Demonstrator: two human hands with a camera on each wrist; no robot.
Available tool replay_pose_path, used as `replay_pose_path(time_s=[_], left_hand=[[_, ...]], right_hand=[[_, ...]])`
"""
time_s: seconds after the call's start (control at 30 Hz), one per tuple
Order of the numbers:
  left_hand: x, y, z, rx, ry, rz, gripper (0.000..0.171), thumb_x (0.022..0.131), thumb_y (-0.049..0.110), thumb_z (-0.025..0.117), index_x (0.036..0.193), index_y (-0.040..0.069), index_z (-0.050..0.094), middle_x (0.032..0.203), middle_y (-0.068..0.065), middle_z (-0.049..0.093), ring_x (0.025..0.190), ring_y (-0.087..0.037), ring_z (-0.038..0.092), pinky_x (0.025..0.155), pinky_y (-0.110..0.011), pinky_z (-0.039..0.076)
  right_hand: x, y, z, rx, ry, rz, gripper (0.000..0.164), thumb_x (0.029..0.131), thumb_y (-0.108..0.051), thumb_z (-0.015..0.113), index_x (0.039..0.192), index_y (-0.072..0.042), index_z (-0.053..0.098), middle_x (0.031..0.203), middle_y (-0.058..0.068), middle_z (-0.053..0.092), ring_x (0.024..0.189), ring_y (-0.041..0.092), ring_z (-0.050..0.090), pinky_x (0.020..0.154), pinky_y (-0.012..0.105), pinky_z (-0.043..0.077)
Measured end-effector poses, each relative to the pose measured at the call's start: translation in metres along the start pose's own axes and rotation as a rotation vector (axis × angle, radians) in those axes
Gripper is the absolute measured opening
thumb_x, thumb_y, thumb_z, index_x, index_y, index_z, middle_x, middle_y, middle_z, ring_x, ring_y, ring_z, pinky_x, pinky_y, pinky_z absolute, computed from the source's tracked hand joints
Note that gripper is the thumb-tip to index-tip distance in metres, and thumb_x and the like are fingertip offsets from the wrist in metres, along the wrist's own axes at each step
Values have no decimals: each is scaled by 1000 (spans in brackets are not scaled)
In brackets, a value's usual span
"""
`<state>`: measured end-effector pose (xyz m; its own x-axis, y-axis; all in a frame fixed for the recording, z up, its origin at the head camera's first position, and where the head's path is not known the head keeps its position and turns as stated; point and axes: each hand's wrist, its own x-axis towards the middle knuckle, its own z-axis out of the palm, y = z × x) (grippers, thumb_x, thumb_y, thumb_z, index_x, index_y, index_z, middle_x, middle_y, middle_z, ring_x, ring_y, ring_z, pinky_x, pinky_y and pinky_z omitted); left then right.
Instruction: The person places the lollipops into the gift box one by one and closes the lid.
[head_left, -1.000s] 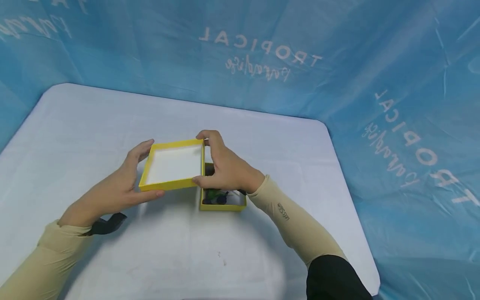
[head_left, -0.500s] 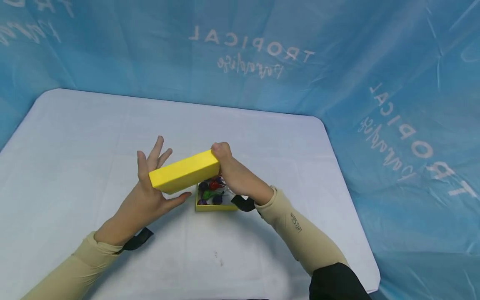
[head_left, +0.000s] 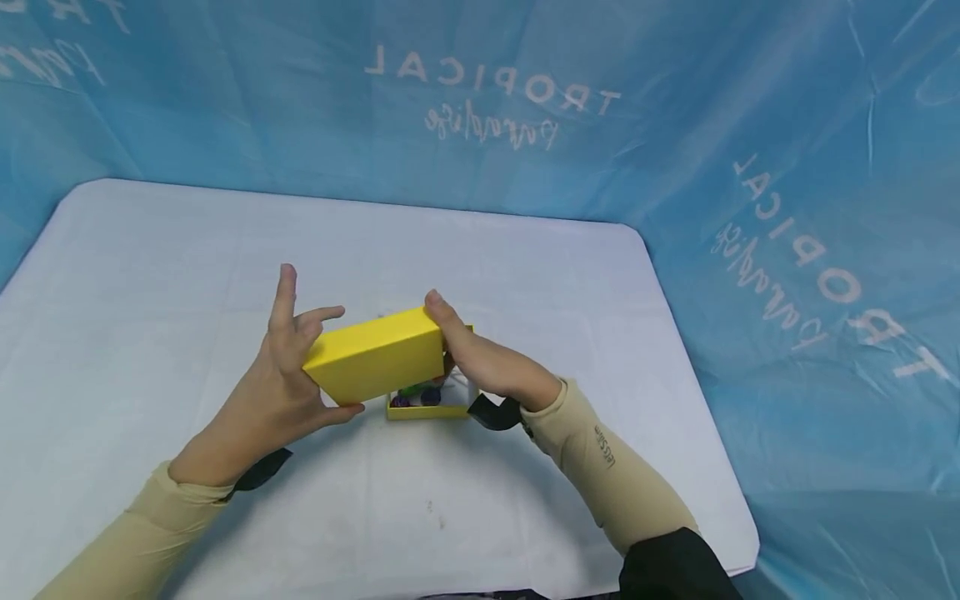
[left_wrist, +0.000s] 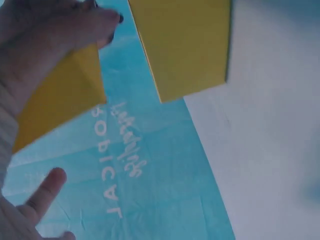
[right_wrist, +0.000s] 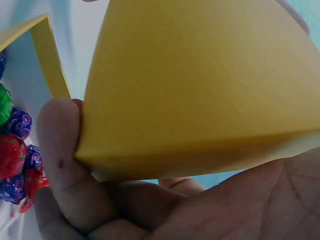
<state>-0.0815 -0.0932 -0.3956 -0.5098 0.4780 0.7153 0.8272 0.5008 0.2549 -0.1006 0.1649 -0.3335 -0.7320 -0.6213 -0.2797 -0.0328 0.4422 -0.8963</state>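
A yellow box lid (head_left: 375, 354) is held tilted above the table, its yellow outer side showing. My right hand (head_left: 491, 358) grips its right end, thumb up along the edge and fingers curled under a corner. At the other end my left hand (head_left: 273, 400) supports the left corner, with spread, mostly straight fingers and the thumb along the lower edge. Behind and below the lid sits a yellow open box (head_left: 431, 412), partly hidden by it. Inside lie round wrapped lollipops (right_wrist: 12, 155) in red, blue and green, seen best in the right wrist view.
The box stands on a white-covered table (head_left: 562, 283) with rounded corners. A blue curtain (head_left: 495, 50) with white lettering hangs behind and along the right side. Small dark marks (head_left: 435, 512) spot the cloth near the front.
The lid has turned over, from its white inside facing up to its yellow outside, and shifted slightly right. My left fingers have spread away from its edge; the right hand has kept its grip.
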Motion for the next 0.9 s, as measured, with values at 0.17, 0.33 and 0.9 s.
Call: replay_pose_path(time_s=[0.17, 0.33, 0.9], left_hand=[[-2, -11, 2, 14, 17, 65, 117, 53, 28, 94, 143, 22, 21, 166, -21, -4, 119, -39, 59, 110, -48, 44], [4, -17, 3, 17, 7, 96, 74, 76, 48, 65, 130, 12, 27, 163, -27, 8, 112, -41, 60, 104, -62, 41], [10, -14, 13, -459, -317, -316, 142, 48, 28, 101, 150, 3, 4, 159, -8, 16, 129, -19, 38, 96, -48, 49]], right_hand=[[0, 3, -3, 38, -43, 5, 87, 93, -75, -2, 120, -9, 47, 104, 13, 54, 89, 33, 54, 77, 42, 53], [-5, 11, -3, 80, -49, -55, 101, 86, -85, -1, 129, -6, 44, 113, 14, 57, 95, 35, 58, 81, 50, 56], [-23, 53, 4, -196, 172, -259, 141, 71, -7, 90, 159, -35, -16, 162, -6, 30, 64, 13, 64, 60, 31, 61]])
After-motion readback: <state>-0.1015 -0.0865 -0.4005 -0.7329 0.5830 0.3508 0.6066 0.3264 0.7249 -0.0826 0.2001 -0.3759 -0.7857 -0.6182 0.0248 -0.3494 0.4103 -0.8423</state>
